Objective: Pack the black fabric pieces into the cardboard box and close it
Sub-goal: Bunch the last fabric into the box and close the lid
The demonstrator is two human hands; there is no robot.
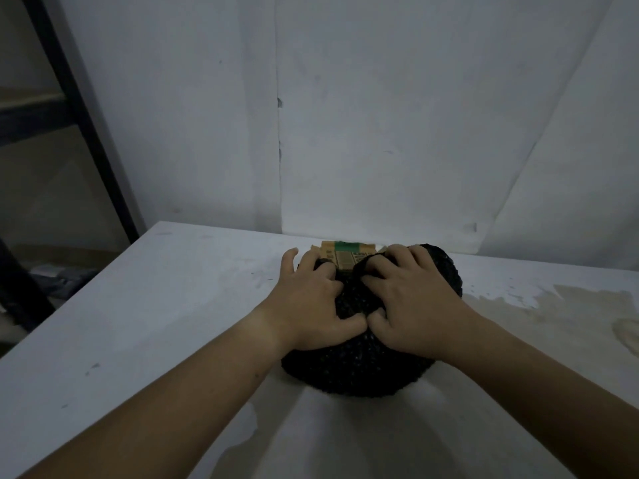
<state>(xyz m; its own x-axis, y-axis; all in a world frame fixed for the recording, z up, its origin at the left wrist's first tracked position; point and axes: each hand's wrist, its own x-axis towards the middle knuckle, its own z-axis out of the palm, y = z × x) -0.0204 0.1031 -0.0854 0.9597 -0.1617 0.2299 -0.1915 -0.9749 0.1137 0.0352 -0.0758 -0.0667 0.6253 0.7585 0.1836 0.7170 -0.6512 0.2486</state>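
A bulky heap of black knitted fabric (356, 368) covers most of a small cardboard box (344, 257), whose printed far flap with a green strip shows behind my fingers. My left hand (311, 302) presses on the left side of the heap, fingers curled into the cloth. My right hand (404, 305) presses on the right side, fingers dug in; its thumb meets my left thumb in the middle. More black fabric (446, 274) bulges out past my right hand. The box's inside and near walls are hidden.
Everything rests on a white table (155, 323) with worn, stained patches at the right (587, 305). A white wall stands just behind the box. A dark metal shelf frame (79, 115) rises beyond the table's left edge.
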